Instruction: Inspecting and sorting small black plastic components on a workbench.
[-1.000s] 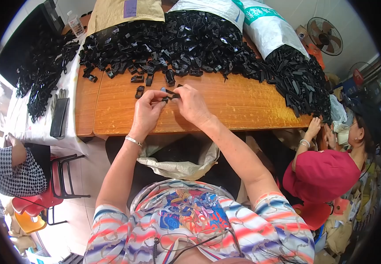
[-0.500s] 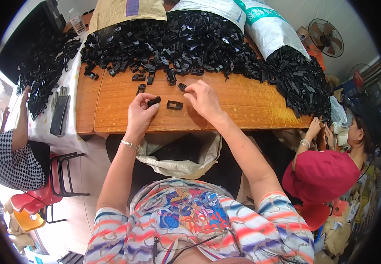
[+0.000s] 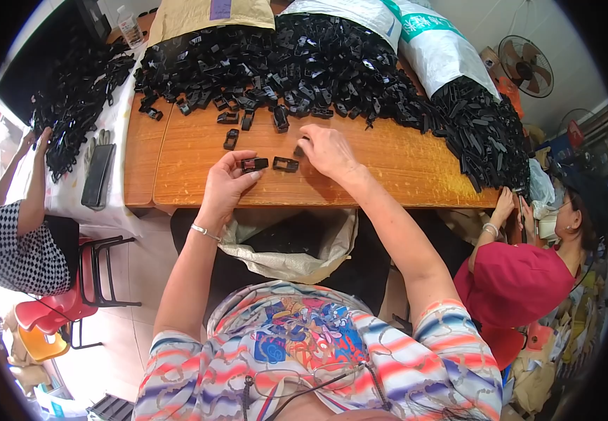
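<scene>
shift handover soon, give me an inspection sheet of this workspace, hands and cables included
Surface: wooden table, finish worn yellow toward the right
Parts: heap of black parts at the back; loose hollow part nearer the front
Clutter: clear bottle and flat black case at left
Hands: left hand holds a black piece; right hand at a dark piece, mostly hidden
Cables: nothing seen for certain
Surroundings: open pale sack below table edge; fan at right; co-workers either side

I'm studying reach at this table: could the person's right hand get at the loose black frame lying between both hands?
Probably yes: the right hand is close beside the black frame, which nothing covers, though the hand seems occupied with another dark piece.
</scene>
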The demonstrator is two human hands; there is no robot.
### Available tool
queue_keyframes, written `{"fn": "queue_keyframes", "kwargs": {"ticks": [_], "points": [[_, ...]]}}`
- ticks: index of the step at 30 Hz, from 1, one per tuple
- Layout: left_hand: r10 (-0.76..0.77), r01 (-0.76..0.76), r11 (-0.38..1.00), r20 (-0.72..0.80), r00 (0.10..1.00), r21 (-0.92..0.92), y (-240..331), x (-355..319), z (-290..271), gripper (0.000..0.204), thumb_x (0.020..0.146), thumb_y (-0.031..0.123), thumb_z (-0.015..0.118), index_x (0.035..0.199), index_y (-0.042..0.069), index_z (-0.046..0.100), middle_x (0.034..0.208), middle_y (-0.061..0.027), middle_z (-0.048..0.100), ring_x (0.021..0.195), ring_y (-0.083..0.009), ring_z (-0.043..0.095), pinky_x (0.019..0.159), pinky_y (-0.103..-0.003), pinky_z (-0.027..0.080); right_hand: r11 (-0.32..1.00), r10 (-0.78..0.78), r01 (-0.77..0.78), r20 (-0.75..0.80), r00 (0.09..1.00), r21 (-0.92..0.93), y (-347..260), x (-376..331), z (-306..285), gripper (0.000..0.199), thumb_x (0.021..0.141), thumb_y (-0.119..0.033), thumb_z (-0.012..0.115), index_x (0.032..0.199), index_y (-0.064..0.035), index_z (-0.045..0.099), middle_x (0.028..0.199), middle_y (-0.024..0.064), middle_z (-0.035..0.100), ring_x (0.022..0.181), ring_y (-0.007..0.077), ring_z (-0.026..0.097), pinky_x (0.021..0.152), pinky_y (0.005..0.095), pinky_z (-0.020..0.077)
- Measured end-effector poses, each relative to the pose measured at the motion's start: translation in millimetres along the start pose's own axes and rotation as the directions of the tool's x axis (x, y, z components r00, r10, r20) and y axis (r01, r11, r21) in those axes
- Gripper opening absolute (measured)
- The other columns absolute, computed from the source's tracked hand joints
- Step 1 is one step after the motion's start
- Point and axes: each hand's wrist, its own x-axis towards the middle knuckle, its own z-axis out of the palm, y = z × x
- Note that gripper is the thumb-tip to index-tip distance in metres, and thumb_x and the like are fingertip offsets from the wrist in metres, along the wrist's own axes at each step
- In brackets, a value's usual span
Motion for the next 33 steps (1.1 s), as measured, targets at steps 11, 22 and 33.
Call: {"fn": "queue_keyframes", "kwargs": {"ticks": [11,22,33], "points": [[0.061,-0.061,0.998,-0.010,0.998,0.025,-9,0,6,0.030,0.086,-0.005,0.065,0.115,-0.005,0.056,0.096,-0.0054,0.063,0.078,-0.0093,0.063,0.068,-0.020,0.052,0.987,-0.150,0.151,0.008,0.989,-0.060,13,-11,-15,0.019,0.080,-0.006,0.067,0.099,-0.0049,0.066,0.095,0.0148,0.060,0.085,0.0357,0.063,0.074,0.0437,0.0518],[0.102,-0.114,0.983,0.088,0.991,0.144,5,-4,20,0.032,0.083,-0.003,0.071,0.113,-0.004,0.059,0.092,-0.0030,0.067,0.076,-0.0049,0.061,0.066,-0.018,0.050,0.914,-0.226,0.269,-0.171,0.959,0.304,-59,-35,-28,0.022,0.076,-0.002,0.072,0.097,-0.0030,0.066,0.089,0.0112,0.060,0.076,0.0293,0.063,0.066,0.0367,0.0513],[0.031,-0.043,0.994,0.108,0.994,0.104,10,-19,19,0.029,0.087,0.002,0.068,0.113,-0.007,0.059,0.093,-0.0066,0.068,0.081,-0.0080,0.064,0.073,-0.021,0.054,0.905,-0.214,0.219,-0.055,0.975,0.365,-63,-44,-25,0.026,0.074,0.003,0.074,0.099,-0.0015,0.067,0.089,0.0069,0.060,0.075,0.0177,0.064,0.061,0.0294,0.0521]]}}
